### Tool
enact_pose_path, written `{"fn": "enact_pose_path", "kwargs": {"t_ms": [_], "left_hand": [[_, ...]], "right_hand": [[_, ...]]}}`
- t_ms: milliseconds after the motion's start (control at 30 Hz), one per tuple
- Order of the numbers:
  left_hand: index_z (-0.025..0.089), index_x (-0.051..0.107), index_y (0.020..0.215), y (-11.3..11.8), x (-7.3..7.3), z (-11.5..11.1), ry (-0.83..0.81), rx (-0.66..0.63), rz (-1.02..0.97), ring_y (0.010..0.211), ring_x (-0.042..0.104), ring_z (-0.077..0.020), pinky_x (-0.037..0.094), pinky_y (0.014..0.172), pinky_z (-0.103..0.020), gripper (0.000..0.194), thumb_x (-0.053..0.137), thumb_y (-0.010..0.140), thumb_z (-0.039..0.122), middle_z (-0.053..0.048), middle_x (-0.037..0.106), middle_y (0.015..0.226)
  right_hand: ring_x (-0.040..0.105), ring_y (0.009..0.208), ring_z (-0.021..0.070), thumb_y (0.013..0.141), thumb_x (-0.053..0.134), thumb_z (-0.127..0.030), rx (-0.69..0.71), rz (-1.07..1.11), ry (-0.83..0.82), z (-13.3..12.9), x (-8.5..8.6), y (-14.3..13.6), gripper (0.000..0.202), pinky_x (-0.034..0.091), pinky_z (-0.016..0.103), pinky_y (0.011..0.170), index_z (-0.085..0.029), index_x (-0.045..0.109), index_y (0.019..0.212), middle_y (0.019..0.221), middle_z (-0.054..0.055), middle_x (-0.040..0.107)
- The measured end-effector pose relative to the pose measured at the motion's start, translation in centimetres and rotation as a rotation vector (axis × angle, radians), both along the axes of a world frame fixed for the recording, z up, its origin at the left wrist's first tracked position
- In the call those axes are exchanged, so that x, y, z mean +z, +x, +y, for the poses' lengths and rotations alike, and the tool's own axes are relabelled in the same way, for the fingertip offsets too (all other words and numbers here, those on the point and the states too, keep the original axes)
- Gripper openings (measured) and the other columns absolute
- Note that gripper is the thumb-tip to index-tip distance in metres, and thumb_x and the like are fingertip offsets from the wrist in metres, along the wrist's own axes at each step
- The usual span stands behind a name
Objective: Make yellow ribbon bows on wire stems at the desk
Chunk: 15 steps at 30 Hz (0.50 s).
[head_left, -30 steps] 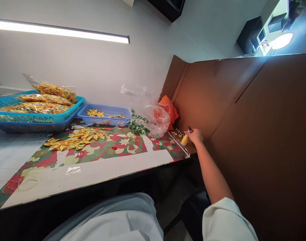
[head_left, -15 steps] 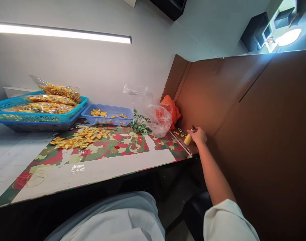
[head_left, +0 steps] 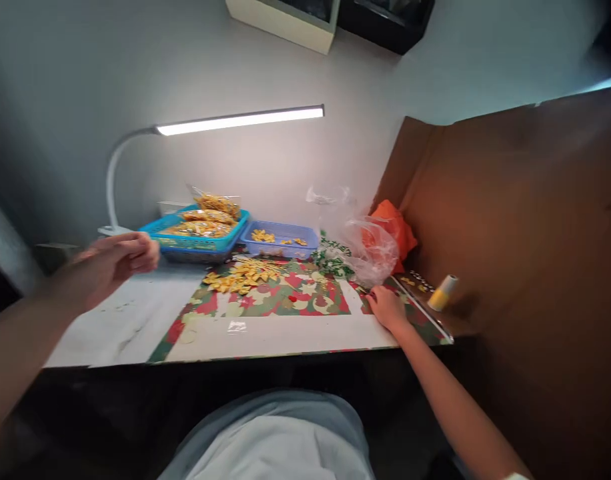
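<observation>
My left hand (head_left: 130, 257) is raised above the white left part of the table, in front of the blue baskets. Its fingers are pressed together, and whatever may be between them is blurred. My right hand (head_left: 387, 308) rests low over the patterned sheet (head_left: 305, 303), just in front of a clear plastic bag (head_left: 373, 250). Its fingers are curled in, and anything they hold is hidden. To its right a yellow and white cylinder (head_left: 442, 293) stands, slightly tilted. Yellow ribbon bows (head_left: 240, 277) lie heaped on the sheet between my hands.
A turquoise basket (head_left: 160, 227) holds bagged yellow pieces. Beside it, a lilac basket (head_left: 280, 249) contains a few bows. A lamp (head_left: 240, 121) shines above. Orange plastic (head_left: 393, 230) lies by the bag, and a cardboard wall (head_left: 525, 220) closes off the right side.
My right hand has left the cylinder, where it had a small dark pointed thing at its fingers, and moved left onto the sheet. My left hand has come into view. The camera has turned left.
</observation>
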<state>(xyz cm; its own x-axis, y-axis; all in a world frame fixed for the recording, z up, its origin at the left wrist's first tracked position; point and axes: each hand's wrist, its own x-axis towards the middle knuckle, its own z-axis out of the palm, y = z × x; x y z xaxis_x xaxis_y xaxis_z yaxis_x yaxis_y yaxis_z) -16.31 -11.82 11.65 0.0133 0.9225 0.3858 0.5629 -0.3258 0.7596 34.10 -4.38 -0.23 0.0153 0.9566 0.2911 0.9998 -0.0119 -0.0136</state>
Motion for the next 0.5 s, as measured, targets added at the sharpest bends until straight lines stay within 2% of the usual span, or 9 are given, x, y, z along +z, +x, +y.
{"fn": "enact_pose_path", "kwargs": {"t_ms": [133,233,300,367,433,500], "left_hand": [[0.02,0.052,0.066,0.1,1.9,-0.4,-0.006,0.021,-0.137,0.082,0.046,-0.0182,0.043,0.077,-0.034,0.03,0.051,0.08,0.046,-0.002,0.057,0.077],[0.019,0.055,0.072,0.3,3.6,-0.7,0.023,0.045,-0.1,0.092,0.047,-0.0193,0.043,0.08,-0.031,0.025,0.054,0.078,0.044,-0.004,0.059,0.098],[0.019,0.053,0.069,0.3,4.6,-0.9,0.046,0.036,-0.021,0.098,0.047,-0.02,0.043,0.085,-0.032,0.027,0.052,0.08,0.045,-0.004,0.058,0.111],[0.019,0.053,0.069,0.4,5.5,-1.1,0.052,0.029,0.059,0.1,0.048,-0.0201,0.043,0.087,-0.032,0.029,0.05,0.081,0.046,-0.005,0.057,0.115],[0.02,0.055,0.072,0.6,6.2,-1.3,0.04,0.028,0.137,0.098,0.049,-0.0198,0.043,0.086,-0.033,0.03,0.049,0.082,0.048,-0.004,0.056,0.114],[0.02,0.057,0.071,1.0,6.8,-1.4,0.06,0.094,0.224,0.093,0.051,-0.0186,0.045,0.083,-0.032,0.032,0.047,0.083,0.049,-0.003,0.058,0.109]], "right_hand": [[0.057,0.104,0.0287,0.091,0.049,-0.031,0.026,0.006,0.071,0.6,-0.4,0.4,0.023,0.045,0.037,0.082,-0.016,0.065,0.1,0.109,0.012,0.063],[0.057,0.103,0.0283,0.087,0.053,-0.028,0.116,0.185,0.206,0.3,1.2,-2.0,0.022,0.045,0.038,0.086,-0.017,0.064,0.102,0.108,0.013,0.062],[0.058,0.102,0.0257,0.085,0.055,-0.026,0.368,0.375,0.267,-0.4,3.3,-5.4,0.021,0.045,0.038,0.088,-0.018,0.063,0.102,0.106,0.012,0.062],[0.059,0.1,0.0234,0.083,0.058,-0.029,0.615,0.559,0.251,-1.3,5.8,-10.0,0.019,0.047,0.037,0.086,-0.019,0.063,0.099,0.105,0.009,0.064],[0.06,0.1,0.0205,0.084,0.061,-0.035,0.814,0.707,0.138,-2.4,8.2,-15.4,0.022,0.049,0.034,0.083,-0.02,0.064,0.1,0.106,0.007,0.065],[0.059,0.104,0.0187,0.084,0.063,-0.039,0.985,0.826,-0.034,-3.4,10.2,-20.8,0.029,0.049,0.032,0.083,-0.02,0.063,0.106,0.113,0.006,0.064]]}}
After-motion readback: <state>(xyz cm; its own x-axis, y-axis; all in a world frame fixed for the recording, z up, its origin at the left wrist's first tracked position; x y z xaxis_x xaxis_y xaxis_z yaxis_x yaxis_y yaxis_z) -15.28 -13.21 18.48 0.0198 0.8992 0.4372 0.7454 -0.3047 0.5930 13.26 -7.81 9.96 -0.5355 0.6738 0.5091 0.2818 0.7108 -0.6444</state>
